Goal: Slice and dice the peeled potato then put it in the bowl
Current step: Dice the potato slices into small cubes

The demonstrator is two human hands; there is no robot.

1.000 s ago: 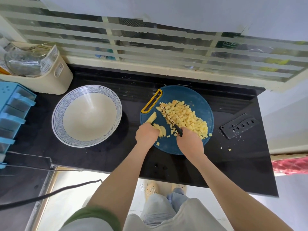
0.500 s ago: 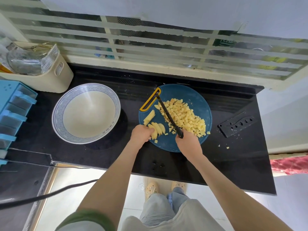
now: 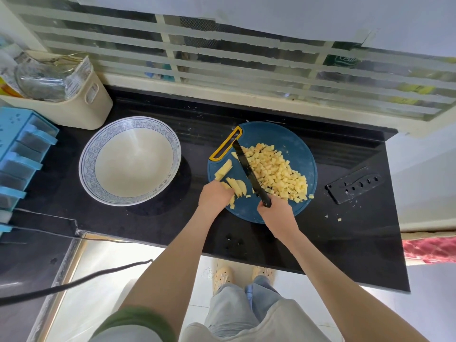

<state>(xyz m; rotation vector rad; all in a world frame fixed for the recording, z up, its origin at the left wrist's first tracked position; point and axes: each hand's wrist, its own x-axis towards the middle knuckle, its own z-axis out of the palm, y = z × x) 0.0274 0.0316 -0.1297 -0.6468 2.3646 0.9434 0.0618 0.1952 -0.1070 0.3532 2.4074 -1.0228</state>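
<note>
Potato cubes (image 3: 278, 174), pale yellow and roughly diced, lie heaped on the right half of a round dark-blue plastic cutting board (image 3: 293, 149) with a yellow-rimmed handle slot. The board sits on a glossy black stone tabletop (image 3: 172, 218) under a window of frosted-striped glass (image 3: 246, 65). Pale floor tiles show below the tabletop's edge.

Left of the heap, a fan of thin curved potato slices (image 3: 238, 186) lies on the board, with a stack of long strips (image 3: 224, 170) just beyond. The left grip (image 3: 214, 197) is curled down on the near end of the slices, knuckles up. The right grip (image 3: 277, 214) is clamped round the handle of a matte black knife (image 3: 246, 166), whose blade runs between slices and heap.

One wide, shallow ceramic bowl (image 3: 86, 166), cream inside with a blue wave-patterned rim, stands left of the board, apart from it. One flat black knife sheath (image 3: 354, 185) with a row of holes lies to the right, with two stray potato bits (image 3: 339, 219) near it. One beige plastic basket (image 3: 81, 109) and one light-blue drawer unit (image 3: 22, 154) stand at the far left.
</note>
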